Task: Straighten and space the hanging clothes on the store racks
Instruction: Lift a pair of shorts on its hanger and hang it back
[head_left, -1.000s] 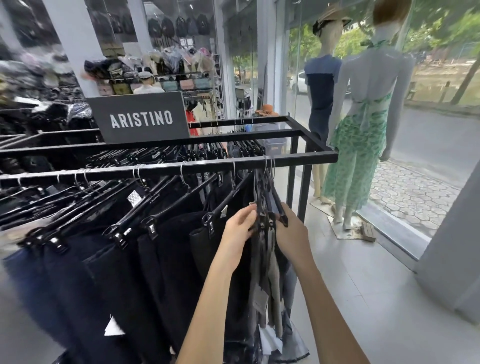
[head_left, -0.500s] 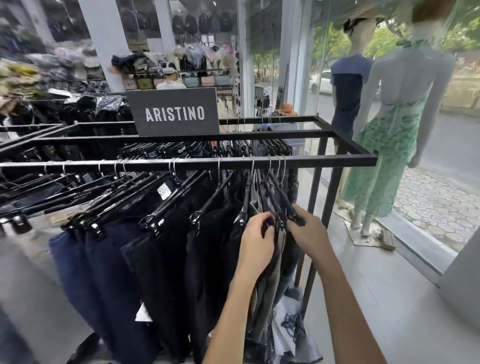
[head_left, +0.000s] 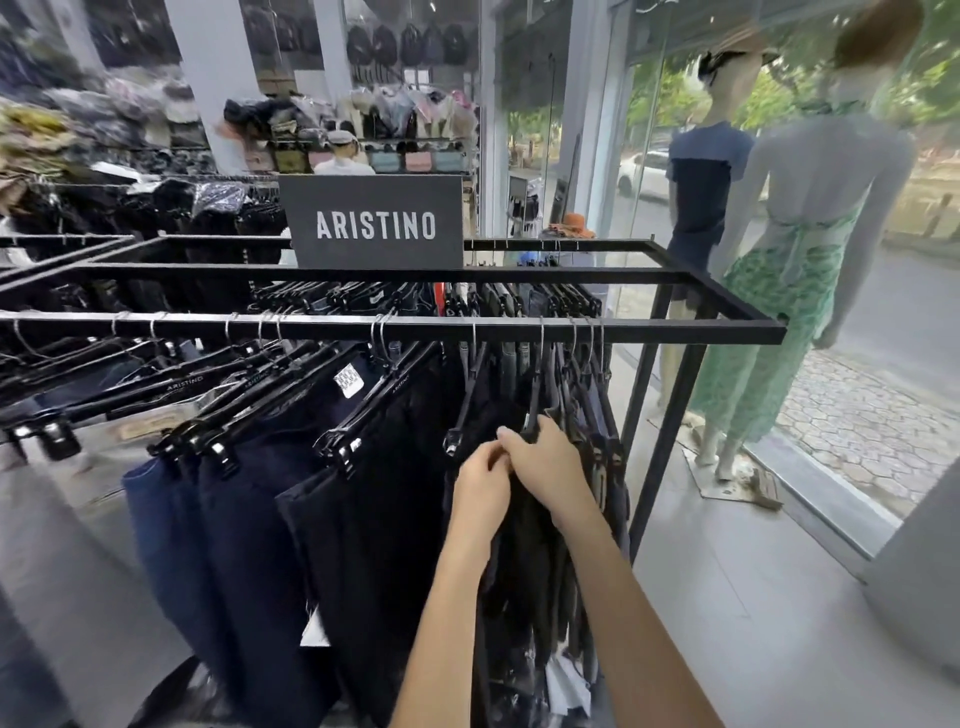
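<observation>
A black metal rack (head_left: 395, 329) carries a row of dark trousers and jeans on black clip hangers (head_left: 374, 410). Near its right end, several hangers (head_left: 582, 374) are bunched close together. My left hand (head_left: 480, 480) and my right hand (head_left: 548, 465) meet at one dark pair of trousers (head_left: 524, 525) there. The right hand's fingers curl over the end of its hanger at the waistband. The left hand pinches the cloth just to the left. Blue jeans (head_left: 156, 519) hang further left, spaced wider.
A grey ARISTINO sign (head_left: 374, 223) stands on the rack's back rail. Two mannequins (head_left: 779, 270) stand at the glass shopfront on the right. A grey pillar (head_left: 924, 582) rises at the far right. Shelves of bags and caps fill the back.
My view has shifted left and closer to the rack. Both hands have come together and moved a little left, from the outermost bunch onto a dark pair of trousers.
</observation>
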